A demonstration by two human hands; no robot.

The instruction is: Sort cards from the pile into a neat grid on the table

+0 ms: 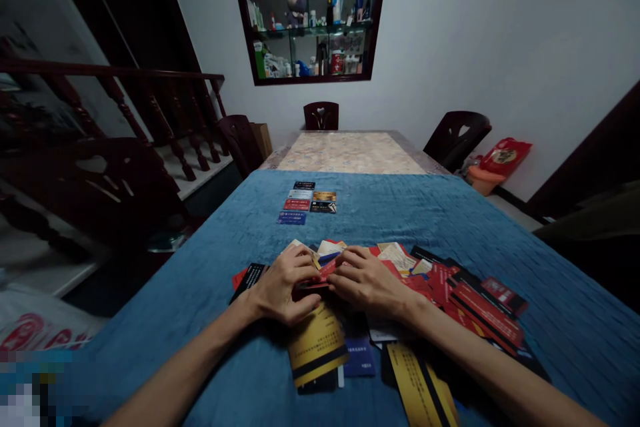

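Note:
A loose heap of plastic cards, red, black, gold and blue, lies on the table in front of me. My left hand curls over the heap, its thumb and fingers closed on the edge of a red card. From the other side my right hand grips the same card, with its fingers bent. The fingers partly hide this card. Just below the hands is a gold card with a dark stripe, beside a blue card. Another gold card sticks out near the front edge.
Farther up the blue cloth, several cards lie flat in two columns, among them a blue card and a black card. Chairs surround the table, including a dark wooden chair at the far end. A railing runs along the left.

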